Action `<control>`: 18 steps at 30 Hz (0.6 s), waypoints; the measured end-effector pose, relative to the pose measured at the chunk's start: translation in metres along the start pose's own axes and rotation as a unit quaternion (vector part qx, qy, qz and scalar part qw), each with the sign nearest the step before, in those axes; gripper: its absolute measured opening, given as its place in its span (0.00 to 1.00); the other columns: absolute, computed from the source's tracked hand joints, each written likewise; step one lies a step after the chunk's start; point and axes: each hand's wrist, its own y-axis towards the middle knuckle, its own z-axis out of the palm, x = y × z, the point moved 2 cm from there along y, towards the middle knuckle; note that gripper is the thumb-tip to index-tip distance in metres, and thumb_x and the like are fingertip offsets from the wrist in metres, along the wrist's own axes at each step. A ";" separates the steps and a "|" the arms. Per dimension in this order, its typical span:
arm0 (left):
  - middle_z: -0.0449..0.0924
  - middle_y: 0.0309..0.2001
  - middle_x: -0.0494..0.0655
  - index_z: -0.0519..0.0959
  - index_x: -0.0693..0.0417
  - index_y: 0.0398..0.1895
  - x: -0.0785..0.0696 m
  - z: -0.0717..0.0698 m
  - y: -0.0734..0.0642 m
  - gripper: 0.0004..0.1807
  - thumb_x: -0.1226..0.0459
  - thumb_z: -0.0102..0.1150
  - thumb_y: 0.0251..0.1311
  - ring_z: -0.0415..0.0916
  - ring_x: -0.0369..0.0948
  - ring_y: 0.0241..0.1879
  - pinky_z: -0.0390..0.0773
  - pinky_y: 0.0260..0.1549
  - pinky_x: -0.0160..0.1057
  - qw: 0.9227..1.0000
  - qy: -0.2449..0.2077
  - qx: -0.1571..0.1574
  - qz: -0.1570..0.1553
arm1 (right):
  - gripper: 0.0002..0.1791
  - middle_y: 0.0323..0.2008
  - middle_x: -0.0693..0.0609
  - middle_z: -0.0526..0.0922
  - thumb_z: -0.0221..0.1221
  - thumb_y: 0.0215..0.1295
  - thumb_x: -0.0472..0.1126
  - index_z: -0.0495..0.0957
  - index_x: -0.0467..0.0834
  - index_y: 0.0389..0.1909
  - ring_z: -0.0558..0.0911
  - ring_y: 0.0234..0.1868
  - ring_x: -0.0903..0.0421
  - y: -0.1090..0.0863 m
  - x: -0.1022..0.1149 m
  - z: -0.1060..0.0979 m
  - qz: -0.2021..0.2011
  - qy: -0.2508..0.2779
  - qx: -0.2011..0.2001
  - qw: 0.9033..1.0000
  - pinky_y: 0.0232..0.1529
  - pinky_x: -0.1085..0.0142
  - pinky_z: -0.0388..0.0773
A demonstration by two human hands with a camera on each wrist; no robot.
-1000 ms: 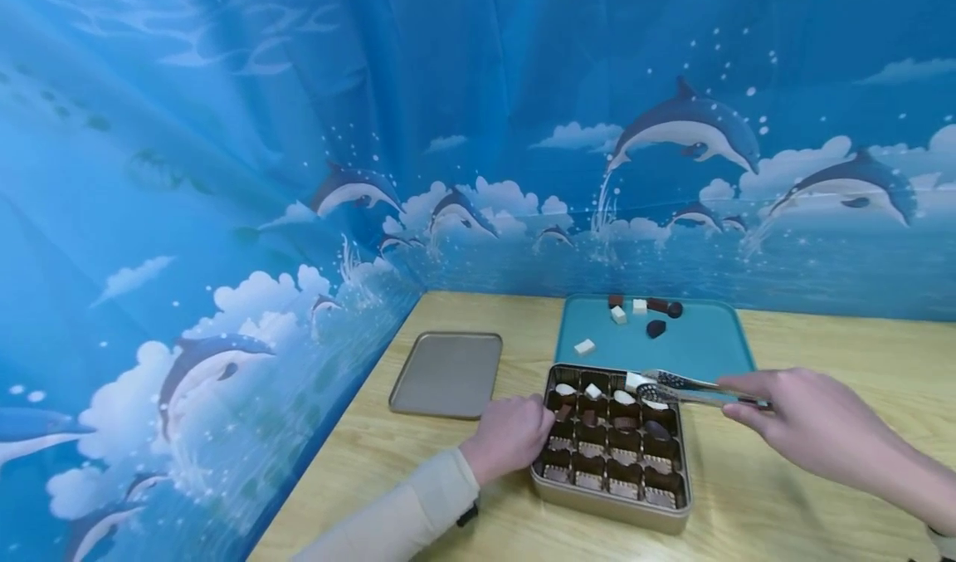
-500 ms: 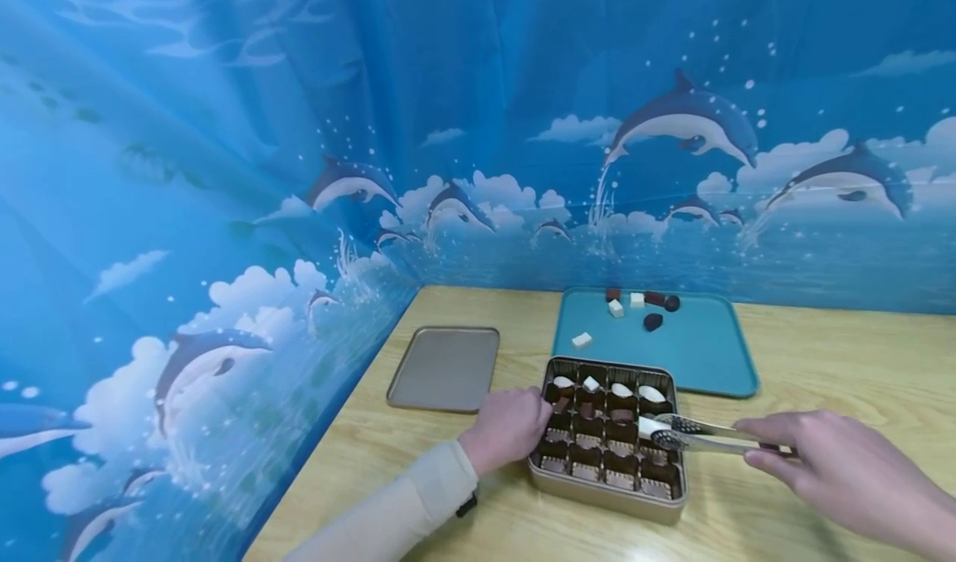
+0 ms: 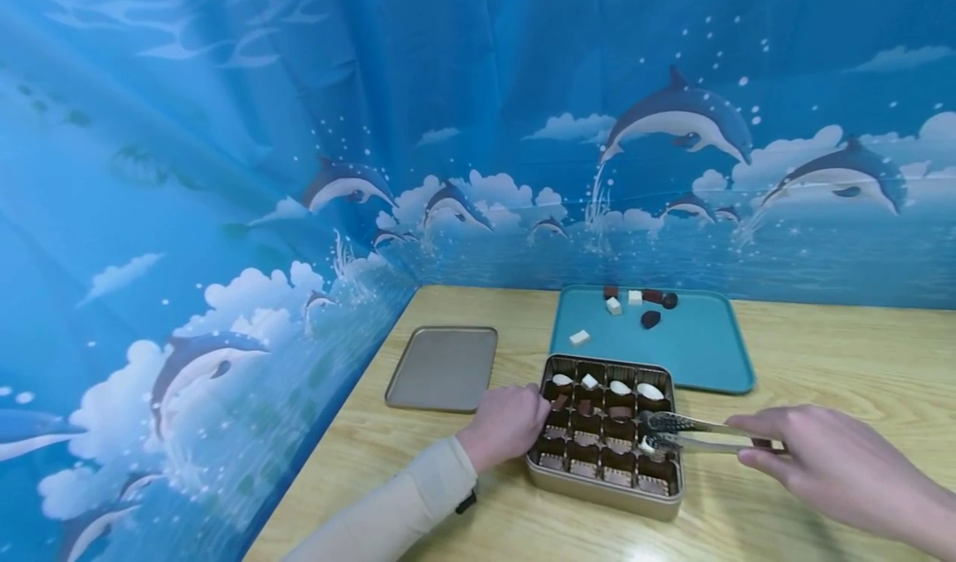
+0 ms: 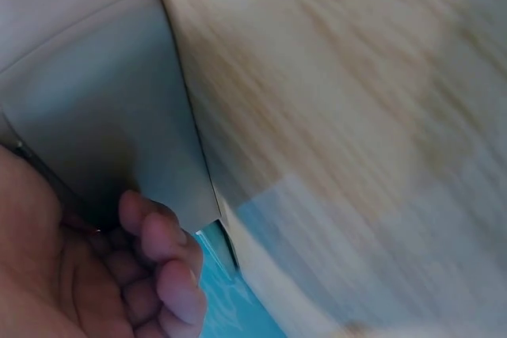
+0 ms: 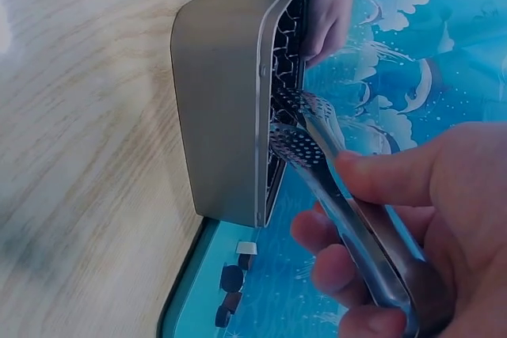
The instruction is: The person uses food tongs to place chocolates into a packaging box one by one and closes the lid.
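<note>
In the head view my right hand (image 3: 829,462) holds metal tongs (image 3: 709,436) with perforated tips. The tips stand apart over the right column of a divided tin (image 3: 605,496), and a white piece (image 3: 647,444) shows beneath them in the third row from the back. White pieces fill the back row; brown chocolates (image 3: 585,408) sit in the second, its rightmost cell covered by the tongs. My left hand (image 3: 508,425) grips the tin's left rim. The left wrist view shows its curled fingers (image 4: 170,267) by the tin's wall; the right wrist view shows the tongs (image 5: 348,211) between thumb and fingers.
Behind the tin lies a teal tray (image 3: 695,363) with several white pieces (image 3: 579,337) and dark chocolates (image 3: 651,320). A flat metal lid (image 3: 444,367) rests on the wooden table left of it. A blue dolphin-print curtain (image 3: 493,130) encloses the back and left.
The tongs carried the white piece from the back right corner toward the front of the tin. Their tips have parted, and the piece now sits lower. My left hand stays at the rim.
</note>
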 end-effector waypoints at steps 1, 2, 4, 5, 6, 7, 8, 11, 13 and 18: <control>0.66 0.18 0.39 0.67 0.45 0.17 0.000 0.000 0.000 0.23 0.56 0.45 0.76 0.63 0.35 0.14 0.62 0.09 0.32 1.000 0.000 0.000 0.001 | 0.19 0.40 0.55 0.89 0.69 0.60 0.48 0.85 0.48 0.52 0.73 0.24 0.72 0.000 0.001 0.000 0.000 -0.001 -0.001 1.000 0.23 0.69 0.68; 0.66 0.18 0.39 0.67 0.45 0.17 0.000 0.000 0.000 0.23 0.56 0.45 0.76 0.63 0.35 0.14 0.62 0.09 0.32 1.000 -0.001 0.001 0.000 | 0.20 0.39 0.56 0.88 0.69 0.60 0.48 0.85 0.48 0.52 0.71 0.22 0.73 -0.001 0.001 0.000 -0.001 -0.003 -0.004 1.000 0.22 0.70 0.66; 0.66 0.18 0.39 0.67 0.45 0.17 0.000 -0.001 0.000 0.23 0.56 0.45 0.76 0.63 0.35 0.14 0.62 0.09 0.32 1.000 0.001 0.000 -0.004 | 0.21 0.38 0.57 0.87 0.69 0.60 0.49 0.84 0.48 0.53 0.68 0.20 0.72 -0.001 0.003 -0.001 -0.003 -0.005 -0.011 1.000 0.21 0.70 0.64; 0.66 0.18 0.39 0.67 0.45 0.17 0.000 -0.001 0.000 0.23 0.55 0.45 0.76 0.63 0.35 0.14 0.63 0.09 0.33 1.000 0.002 0.000 -0.006 | 0.21 0.38 0.58 0.87 0.69 0.60 0.49 0.84 0.47 0.53 0.67 0.20 0.72 -0.002 0.004 -0.002 -0.005 -0.005 -0.016 1.000 0.21 0.70 0.63; 0.66 0.18 0.39 0.67 0.45 0.18 0.000 -0.001 0.000 0.23 0.55 0.45 0.76 0.63 0.35 0.14 0.63 0.09 0.33 1.000 0.004 0.000 -0.007 | 0.21 0.38 0.58 0.87 0.69 0.60 0.49 0.84 0.47 0.54 0.66 0.19 0.71 -0.001 0.005 -0.002 -0.006 -0.004 -0.021 1.000 0.20 0.70 0.63; 0.66 0.18 0.39 0.67 0.46 0.18 0.000 -0.002 0.000 0.23 0.55 0.45 0.76 0.63 0.36 0.14 0.63 0.09 0.33 1.000 0.006 0.000 -0.008 | 0.22 0.38 0.58 0.87 0.69 0.60 0.49 0.84 0.46 0.54 0.65 0.19 0.71 -0.001 0.006 -0.003 -0.009 -0.002 -0.028 1.000 0.20 0.70 0.63; 0.66 0.18 0.39 0.67 0.46 0.18 0.000 -0.002 0.000 0.23 0.55 0.46 0.76 0.63 0.35 0.14 0.62 0.09 0.32 1.000 0.006 0.000 -0.008 | 0.22 0.37 0.59 0.87 0.69 0.60 0.49 0.84 0.46 0.54 0.65 0.18 0.71 0.000 0.007 -0.004 -0.012 0.000 -0.035 0.999 0.20 0.70 0.62; 0.66 0.18 0.39 0.67 0.45 0.18 0.001 -0.001 0.000 0.23 0.55 0.46 0.76 0.63 0.35 0.14 0.62 0.09 0.31 1.000 0.008 -0.001 -0.002 | 0.23 0.32 0.63 0.83 0.68 0.63 0.50 0.83 0.43 0.56 0.63 0.17 0.70 0.005 0.010 -0.006 -0.018 0.009 -0.053 0.998 0.20 0.70 0.61; 0.65 0.18 0.38 0.67 0.45 0.17 0.000 -0.001 -0.001 0.23 0.56 0.46 0.76 0.63 0.35 0.14 0.62 0.09 0.31 1.000 0.006 0.000 -0.001 | 0.24 0.28 0.66 0.79 0.67 0.64 0.50 0.81 0.42 0.57 0.62 0.17 0.69 0.010 0.011 -0.008 -0.023 0.014 -0.068 0.997 0.19 0.70 0.60; 0.64 0.18 0.38 0.64 0.45 0.16 -0.002 -0.001 -0.003 0.23 0.57 0.46 0.76 0.60 0.34 0.14 0.61 0.10 0.31 1.000 -0.007 0.000 0.002 | 0.27 0.27 0.65 0.80 0.65 0.66 0.49 0.79 0.38 0.60 0.60 0.15 0.67 0.032 0.009 -0.013 -0.037 0.021 -0.095 0.995 0.18 0.69 0.58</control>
